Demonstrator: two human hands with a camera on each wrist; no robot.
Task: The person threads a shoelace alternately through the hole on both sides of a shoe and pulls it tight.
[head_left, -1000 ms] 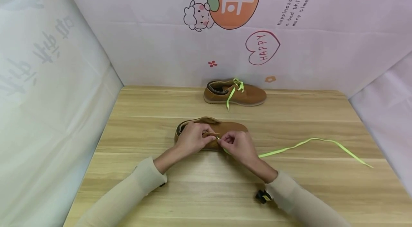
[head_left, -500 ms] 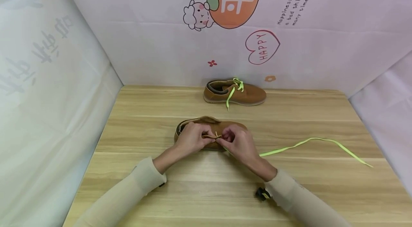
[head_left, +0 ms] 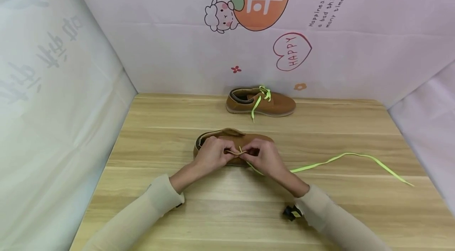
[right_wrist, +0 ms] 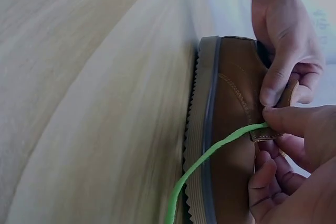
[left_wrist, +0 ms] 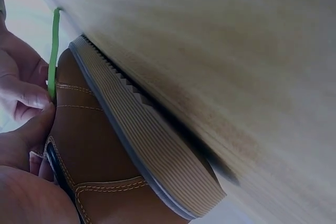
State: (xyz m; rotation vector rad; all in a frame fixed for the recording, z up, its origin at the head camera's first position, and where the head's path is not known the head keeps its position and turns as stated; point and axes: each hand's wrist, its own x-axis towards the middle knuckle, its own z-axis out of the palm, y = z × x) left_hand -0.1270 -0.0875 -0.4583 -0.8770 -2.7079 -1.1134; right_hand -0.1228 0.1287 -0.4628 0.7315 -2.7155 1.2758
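Note:
A brown leather shoe [head_left: 250, 138] lies sole-down on the wooden table, its toe to the right. My left hand [head_left: 211, 154] grips the near lacing flap [right_wrist: 262, 134] between thumb and fingers. Against the same flap, my right hand [head_left: 264, 158] pinches a neon-green shoelace [right_wrist: 210, 151], thumb outside and fingers behind. A short end of lace stands up past the flap's edge between both hands in the head view. The long part trails right across the table. In the left wrist view, the shoe's side [left_wrist: 89, 140] and ridged sole show; the fingers hide the eyelets.
Behind, near the wall, stands a matching brown shoe [head_left: 279, 104] with a tied green lace. A small black object [head_left: 292, 212] is at the right cuff. White printed sheeting [head_left: 170, 53] closes off the back and sides of the table [head_left: 213, 219].
A lace end has come up past the flap's edge since one second ago. My right fingers have shifted their hold at the flap. My left hand keeps its grip; the view shifts slightly.

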